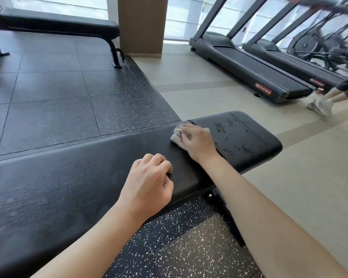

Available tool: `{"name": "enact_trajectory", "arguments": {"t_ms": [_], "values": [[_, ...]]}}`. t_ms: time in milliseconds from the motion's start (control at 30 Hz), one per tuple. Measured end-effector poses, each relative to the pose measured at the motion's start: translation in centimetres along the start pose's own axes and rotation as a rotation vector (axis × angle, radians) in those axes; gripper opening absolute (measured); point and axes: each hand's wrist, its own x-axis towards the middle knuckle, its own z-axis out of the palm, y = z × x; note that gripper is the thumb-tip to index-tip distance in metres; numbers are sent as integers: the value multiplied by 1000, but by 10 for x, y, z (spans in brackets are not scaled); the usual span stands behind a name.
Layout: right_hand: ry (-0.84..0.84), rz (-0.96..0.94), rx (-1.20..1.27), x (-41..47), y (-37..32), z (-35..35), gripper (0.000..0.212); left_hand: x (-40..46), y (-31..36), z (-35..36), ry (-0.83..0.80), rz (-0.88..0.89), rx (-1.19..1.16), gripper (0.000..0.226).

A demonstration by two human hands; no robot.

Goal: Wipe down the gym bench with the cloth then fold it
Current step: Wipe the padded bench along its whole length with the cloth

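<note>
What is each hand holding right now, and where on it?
The right hand grips the bunched cloth from above, pressing it on the bench. The left hand holds nothing, resting curled on the bench.

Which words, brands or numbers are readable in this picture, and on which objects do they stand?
Red oval label on the rear end of the nearer treadmill: it carries white lettering, but too small and blurred to read.
Second red label on the farther treadmill: also unreadable.
Gym bench, cloth: no text visible.
</note>
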Motion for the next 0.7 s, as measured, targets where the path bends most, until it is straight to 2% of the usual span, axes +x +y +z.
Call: {"name": "enact_trajectory", "arguments": {"t_ms": [133,400,567,700], "values": [[3,-42,8,-33,-16,0,19,-1,1,-1,-2,4,1,11],[-87,-70,-36,-132,-11,-49,13,-2,-1,2,22,1,-16,14],[-7,22,-51,-83,8,-42,8,-1,-1,3,26,-2,-9,14],[35,168,-88,-19,10,-22,20,-2,0,1,16,-4,-10,11]]}}
